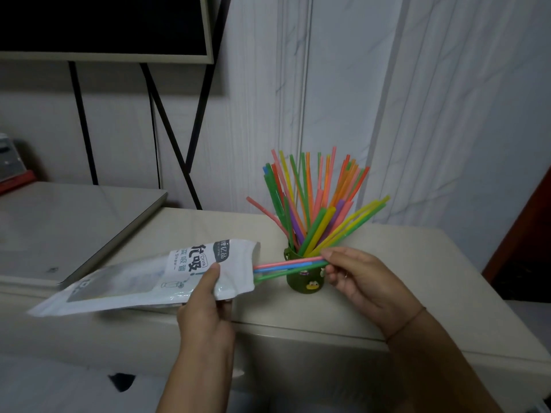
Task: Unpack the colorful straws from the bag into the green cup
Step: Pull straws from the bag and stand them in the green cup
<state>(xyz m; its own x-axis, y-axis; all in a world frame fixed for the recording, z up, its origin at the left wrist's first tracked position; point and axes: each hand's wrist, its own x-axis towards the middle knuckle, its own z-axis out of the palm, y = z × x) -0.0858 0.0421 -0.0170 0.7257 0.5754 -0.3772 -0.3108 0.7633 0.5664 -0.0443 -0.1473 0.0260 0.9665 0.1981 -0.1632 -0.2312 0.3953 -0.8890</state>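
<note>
Now the left hand [205,311] pinches the glossy bag [149,278] while the right hand [357,275] grips thin straws [286,268] before the green cup [304,281] near the counter's [387,308] back edge.

The far ends of three straws [287,266] are being hidden inside the white bag [143,278]. The middle of the green cup [304,283] is being crossed and covered by those straws. The left hand's fingers [222,305] are being concealed beneath the bag. Both forearms are being cut off by the lower edge.
</note>
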